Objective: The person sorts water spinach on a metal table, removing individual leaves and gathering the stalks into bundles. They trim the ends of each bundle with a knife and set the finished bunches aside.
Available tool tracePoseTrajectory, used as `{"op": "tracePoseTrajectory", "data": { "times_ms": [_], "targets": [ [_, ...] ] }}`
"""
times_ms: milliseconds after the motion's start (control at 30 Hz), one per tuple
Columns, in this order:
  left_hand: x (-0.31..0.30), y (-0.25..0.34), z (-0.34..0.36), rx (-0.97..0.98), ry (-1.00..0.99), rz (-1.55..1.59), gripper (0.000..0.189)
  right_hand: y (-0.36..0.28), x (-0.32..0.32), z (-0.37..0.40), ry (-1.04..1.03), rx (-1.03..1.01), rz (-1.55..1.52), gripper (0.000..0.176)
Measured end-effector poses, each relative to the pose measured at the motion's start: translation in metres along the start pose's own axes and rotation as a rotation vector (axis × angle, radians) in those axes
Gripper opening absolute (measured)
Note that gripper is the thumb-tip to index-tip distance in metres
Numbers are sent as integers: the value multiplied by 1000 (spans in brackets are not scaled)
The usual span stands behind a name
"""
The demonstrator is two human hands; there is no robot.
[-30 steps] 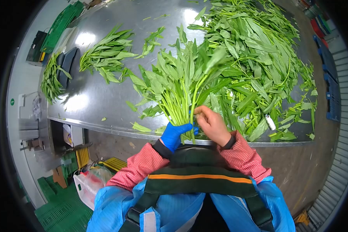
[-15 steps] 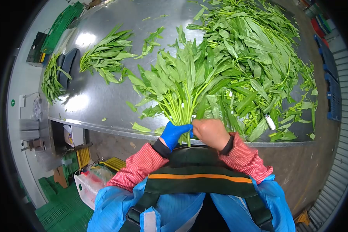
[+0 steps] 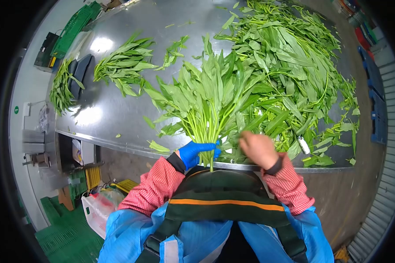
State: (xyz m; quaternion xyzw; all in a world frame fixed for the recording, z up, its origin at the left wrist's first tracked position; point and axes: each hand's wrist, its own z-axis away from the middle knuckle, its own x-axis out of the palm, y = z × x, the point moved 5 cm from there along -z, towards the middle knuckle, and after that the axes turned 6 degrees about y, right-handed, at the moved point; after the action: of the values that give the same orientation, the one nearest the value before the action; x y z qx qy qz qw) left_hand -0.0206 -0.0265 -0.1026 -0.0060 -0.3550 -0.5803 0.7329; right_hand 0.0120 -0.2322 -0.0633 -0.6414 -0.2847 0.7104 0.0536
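Note:
My left hand (image 3: 198, 153), in a blue glove, is wrapped round the stems of a leafy green bunch (image 3: 208, 103) at the near edge of the metal table (image 3: 118, 107). The leaves fan out away from me and the stem ends stick out below my fist. To the right, my bare right hand (image 3: 259, 148) is apart from the bunch, over the near side of a large heap of greens (image 3: 294, 65). Its fingers are bent and blurred, and whether they hold anything is unclear.
Smaller bunches lie on the table's left (image 3: 125, 63) and far left (image 3: 62, 90), the latter beside a dark object (image 3: 81, 72). A white item (image 3: 303, 145) rests at the heap's near right. Below left is a white crate (image 3: 94, 212); blue pallets (image 3: 378, 114) stand at the right.
My right hand has moved away from the stems to the right. My left hand still grips the bunch and has shifted slightly left.

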Motion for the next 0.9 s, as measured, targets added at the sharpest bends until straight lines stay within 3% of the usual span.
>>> {"op": "tracePoseTrajectory", "data": {
  "times_ms": [33,100,167,200,233,267,367,467,600,700,733,800,833,900],
  "targets": [
    [1,-1,1,1,-20,-78,32,2,25,1,14,-111,-188,22],
    [-6,1,0,161,-26,-358,31,-4,60,-10,-460,361,-1018,18],
    [-19,12,6,380,49,-761,32,4,89,-23,-553,498,-1459,21],
    [-13,28,23,425,192,-1023,34,4,97,-29,-603,563,-1681,24],
    [-19,41,31,770,389,-1435,33,-4,80,-39,-535,522,-1666,22],
    [-27,51,39,929,540,-1650,27,-11,62,-47,-468,481,-1650,21],
    [-71,78,49,931,872,-2076,29,-21,31,-70,-305,277,-1622,21],
    [-82,91,73,1122,1001,-2114,34,-29,17,-84,-206,30,-1617,22],
    [-116,84,89,1148,1160,-1997,38,-44,10,-96,-134,-247,-1624,24],
    [-154,80,91,1019,1251,-1933,40,-51,33,-102,-130,-368,-1609,26],
    [-153,84,96,1177,1215,-1755,41,-55,46,-106,-189,-407,-1526,26],
    [-148,83,106,1290,1292,-1770,36,-60,63,-110,-381,-206,-1378,27],
    [-155,85,102,1313,1269,-1733,35,-74,46,-107,-509,29,-1299,28],
    [-168,92,95,1354,1231,-1690,32,-62,53,-116,-521,76,-1227,30]
  ]
}}
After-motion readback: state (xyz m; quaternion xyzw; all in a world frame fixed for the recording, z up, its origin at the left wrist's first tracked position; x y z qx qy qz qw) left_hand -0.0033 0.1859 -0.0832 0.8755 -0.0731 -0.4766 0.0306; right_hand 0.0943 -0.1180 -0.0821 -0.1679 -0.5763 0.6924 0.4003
